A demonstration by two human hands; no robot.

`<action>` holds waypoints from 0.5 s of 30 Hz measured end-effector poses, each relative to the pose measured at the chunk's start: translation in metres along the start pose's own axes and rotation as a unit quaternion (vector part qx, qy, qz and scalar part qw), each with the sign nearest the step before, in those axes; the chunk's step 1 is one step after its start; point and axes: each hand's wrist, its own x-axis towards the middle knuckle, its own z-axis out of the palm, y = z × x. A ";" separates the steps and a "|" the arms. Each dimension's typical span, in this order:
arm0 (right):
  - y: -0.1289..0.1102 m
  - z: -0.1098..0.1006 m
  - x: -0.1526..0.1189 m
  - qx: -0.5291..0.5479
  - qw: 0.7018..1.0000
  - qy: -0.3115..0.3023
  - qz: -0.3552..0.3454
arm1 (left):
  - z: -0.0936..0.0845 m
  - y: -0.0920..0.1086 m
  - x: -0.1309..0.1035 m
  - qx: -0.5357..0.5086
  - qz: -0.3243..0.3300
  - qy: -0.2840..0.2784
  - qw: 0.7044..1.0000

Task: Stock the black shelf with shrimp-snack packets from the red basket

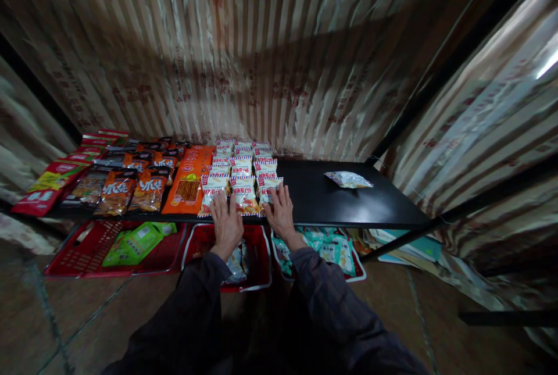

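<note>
Three columns of white snack bags (243,190) lie overlapping on the black shelf (305,195). My left hand (226,225) rests with fingers spread on the front bags of the left and middle columns. On the front bag of the right column lie the spread fingers of my right hand (281,212). Neither hand grips anything. A single white bag (349,179) lies apart at the right of the shelf. Directly left of the white columns are orange packets (185,186).
Brown-and-black snack bags (117,190) and red packets (47,186) fill the shelf's left part. Beneath stand red baskets (82,256) with green, silvery and teal packets (337,253). A slanted black post (405,241) and stacked cardboard or papers are at the right.
</note>
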 end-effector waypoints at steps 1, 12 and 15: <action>-0.002 0.000 -0.001 -0.008 1.000 -0.004 -0.005 | -0.002 -0.006 0.000 0.006 -0.022 0.013 1.000; -0.017 -0.010 -0.004 -0.029 0.999 -0.032 0.013 | 0.004 -0.036 -0.002 -0.034 -0.058 -0.010 0.998; -0.036 -0.025 0.003 0.039 0.998 0.035 -0.033 | -0.009 -0.031 0.005 -0.098 -0.037 0.024 0.994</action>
